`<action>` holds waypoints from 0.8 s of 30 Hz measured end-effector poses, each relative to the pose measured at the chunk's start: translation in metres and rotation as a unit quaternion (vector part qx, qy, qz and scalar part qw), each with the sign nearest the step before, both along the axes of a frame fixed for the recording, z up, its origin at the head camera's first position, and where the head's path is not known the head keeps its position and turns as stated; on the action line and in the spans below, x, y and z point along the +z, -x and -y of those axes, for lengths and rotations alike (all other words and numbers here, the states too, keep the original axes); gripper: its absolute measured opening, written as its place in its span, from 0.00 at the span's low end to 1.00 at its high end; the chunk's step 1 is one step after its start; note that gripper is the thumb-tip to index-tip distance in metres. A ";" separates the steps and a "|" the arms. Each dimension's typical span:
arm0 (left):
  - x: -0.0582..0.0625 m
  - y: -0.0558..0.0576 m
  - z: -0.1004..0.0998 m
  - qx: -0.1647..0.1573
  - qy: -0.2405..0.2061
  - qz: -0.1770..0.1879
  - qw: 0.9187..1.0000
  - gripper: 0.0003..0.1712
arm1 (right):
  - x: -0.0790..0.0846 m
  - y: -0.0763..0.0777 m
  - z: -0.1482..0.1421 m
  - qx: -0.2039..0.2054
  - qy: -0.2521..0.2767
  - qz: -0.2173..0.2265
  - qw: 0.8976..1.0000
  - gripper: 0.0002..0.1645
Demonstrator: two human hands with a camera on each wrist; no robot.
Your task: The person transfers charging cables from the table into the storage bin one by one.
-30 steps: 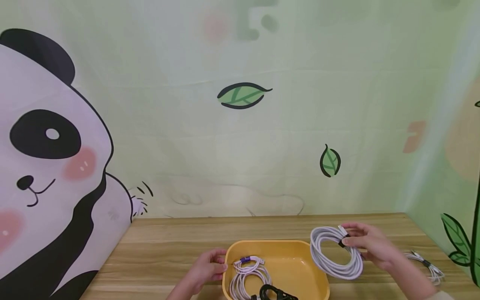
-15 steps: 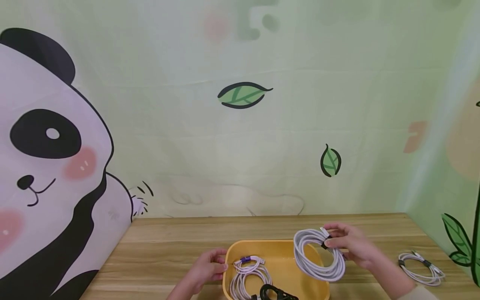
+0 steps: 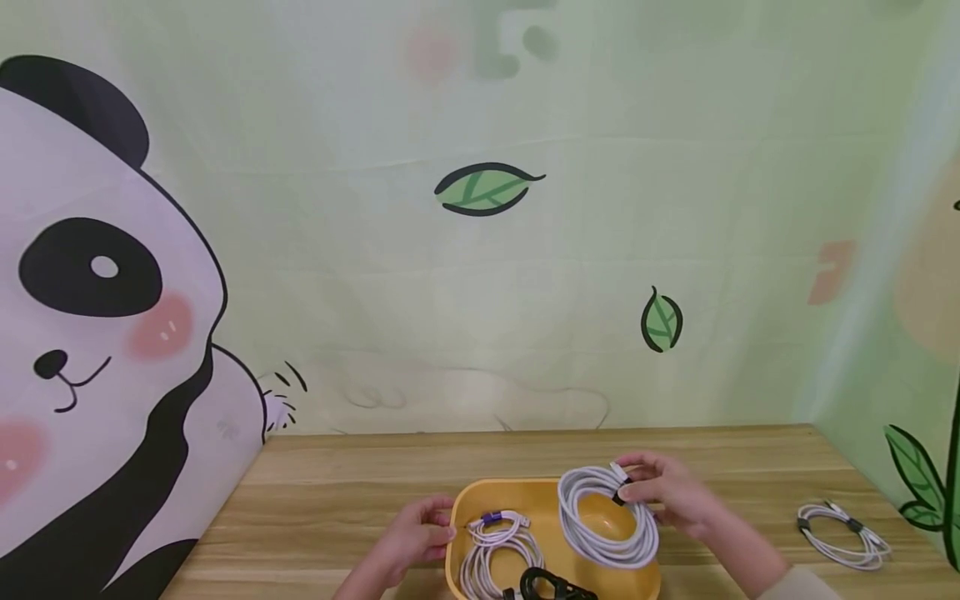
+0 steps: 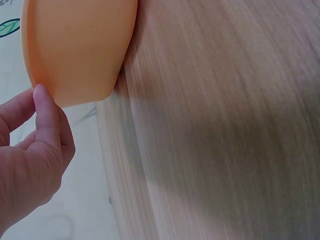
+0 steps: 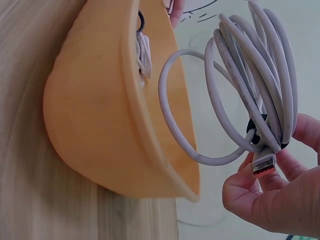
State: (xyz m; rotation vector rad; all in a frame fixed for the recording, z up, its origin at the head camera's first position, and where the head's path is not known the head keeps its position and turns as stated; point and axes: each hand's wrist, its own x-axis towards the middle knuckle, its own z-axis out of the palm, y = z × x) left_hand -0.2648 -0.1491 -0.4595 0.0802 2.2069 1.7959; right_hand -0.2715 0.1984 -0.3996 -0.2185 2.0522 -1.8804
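Note:
My right hand [image 3: 671,496] pinches a thick coil of grey-white USB cable [image 3: 573,525] by its black tie, above the right part of a yellow plastic bin [image 3: 551,485]. A metal USB plug [image 5: 264,165] sticks out beside the fingers in the right wrist view. My left hand [image 3: 412,537] holds the bin's left rim, with the thumb [image 4: 44,102] against its edge in the left wrist view. Inside the bin lie a coiled white cable [image 3: 474,575] with a purple tie and a black cable [image 3: 558,587], partly cut off by the frame's lower edge.
Another coiled white cable [image 3: 843,558] with black ties lies on the wooden table [image 3: 337,475] at the right. Behind the table stands a pale green backdrop [image 3: 375,292] printed with a panda and leaves.
My right hand has carried the cable coil leftward from beside the bin to over it. The coil on the table at the right has come fully into view. My left hand stays put.

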 end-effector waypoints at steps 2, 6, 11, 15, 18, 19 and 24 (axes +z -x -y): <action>0.000 0.000 0.000 0.001 0.000 0.002 1.000 0.27 | -0.002 0.000 0.004 0.003 0.006 0.003 1.000 0.26; 0.000 0.000 0.000 0.001 0.001 0.004 1.000 0.27 | -0.006 0.000 0.012 0.007 0.013 0.007 1.000 0.26; 0.000 0.000 0.000 -0.003 -0.001 0.000 1.000 0.27 | -0.010 0.000 0.021 0.004 0.007 0.010 1.000 0.27; 0.001 0.000 0.000 -0.005 -0.003 0.002 1.000 0.26 | -0.014 0.001 0.025 -0.001 0.008 0.018 1.000 0.26; 0.002 0.000 0.000 -0.005 -0.003 0.002 1.000 0.26 | -0.017 0.001 0.028 -0.006 0.008 0.024 1.000 0.27; 0.002 0.000 0.000 -0.004 -0.003 0.002 1.000 0.26 | -0.018 0.001 0.029 -0.010 0.007 0.026 1.000 0.27; 0.000 0.000 0.001 -0.004 0.000 0.001 1.000 0.27 | -0.021 0.002 0.033 -0.026 0.006 0.035 0.999 0.27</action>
